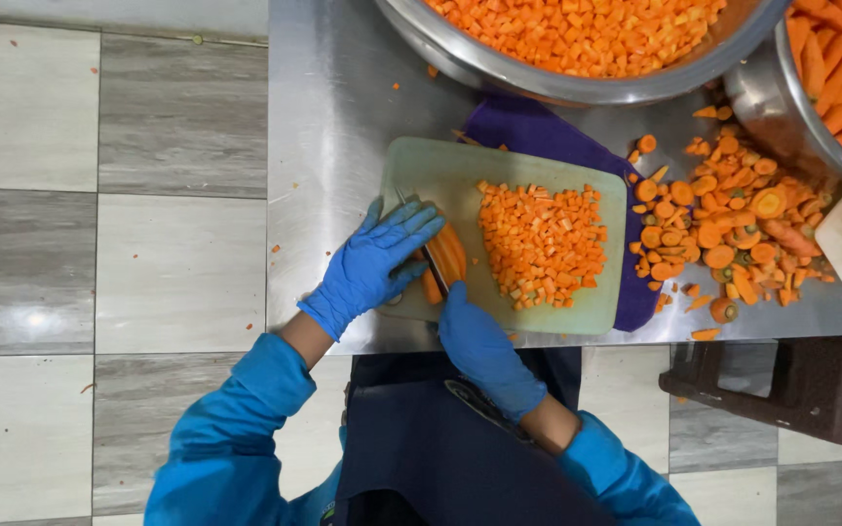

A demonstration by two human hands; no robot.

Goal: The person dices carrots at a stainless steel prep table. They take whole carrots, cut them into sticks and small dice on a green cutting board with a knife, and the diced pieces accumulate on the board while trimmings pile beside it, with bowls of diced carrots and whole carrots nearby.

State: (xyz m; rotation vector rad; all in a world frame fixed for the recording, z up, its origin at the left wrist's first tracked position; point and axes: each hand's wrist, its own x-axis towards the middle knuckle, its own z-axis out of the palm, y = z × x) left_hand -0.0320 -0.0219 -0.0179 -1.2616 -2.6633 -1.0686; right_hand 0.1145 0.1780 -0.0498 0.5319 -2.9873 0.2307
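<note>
Carrot sticks getting diced on the board (440, 170)

Left hand (372, 265) is lying flat, fingers spread, pinning sticks (448, 255) at the board's left; right hand (475, 336) is gripping the knife (433, 265), keeping cuts even beside the diced pile (542, 244).

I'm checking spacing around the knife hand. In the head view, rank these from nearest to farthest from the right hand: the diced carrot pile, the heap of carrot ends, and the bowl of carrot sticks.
From the right hand:
1. Diced carrot pile, on the cutting board just beyond it.
2. Heap of carrot ends, on the steel table past the board.
3. Bowl of carrot sticks, at the far corner.
</note>
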